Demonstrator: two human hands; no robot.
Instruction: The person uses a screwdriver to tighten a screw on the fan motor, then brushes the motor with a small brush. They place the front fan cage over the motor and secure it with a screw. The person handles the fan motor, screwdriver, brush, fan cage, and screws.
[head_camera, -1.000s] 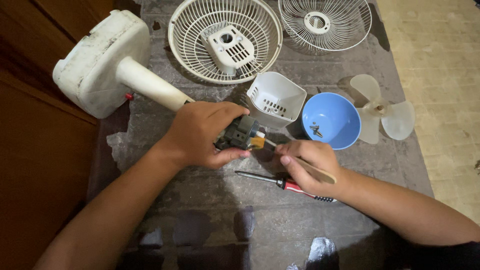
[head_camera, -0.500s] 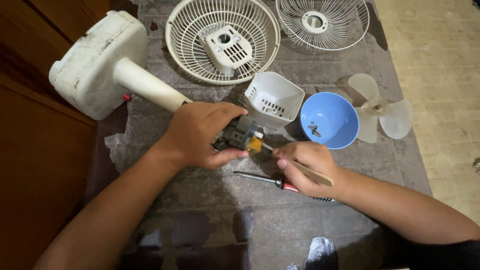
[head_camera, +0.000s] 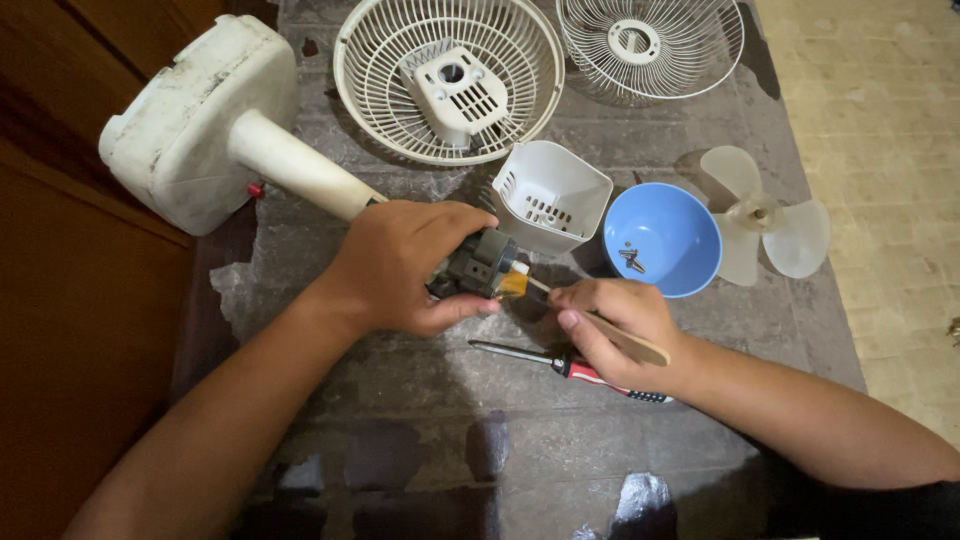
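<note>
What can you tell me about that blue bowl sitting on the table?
The round light-blue bowl, smooth and plastic-looking, stands upright on the grey, worn table covering, right of the white slotted plastic housing and left of the pale translucent three-blade fan propeller, whose blade it seems to overlap. A few small dark screws lie at its bottom. Neither hand touches it; the right hand, holding a small wooden-handled brush, is just below it.

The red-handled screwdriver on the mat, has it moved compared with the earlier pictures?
No. The red-handled screwdriver lies in the same place below the blue bowl, under the right hand, as before.
</note>
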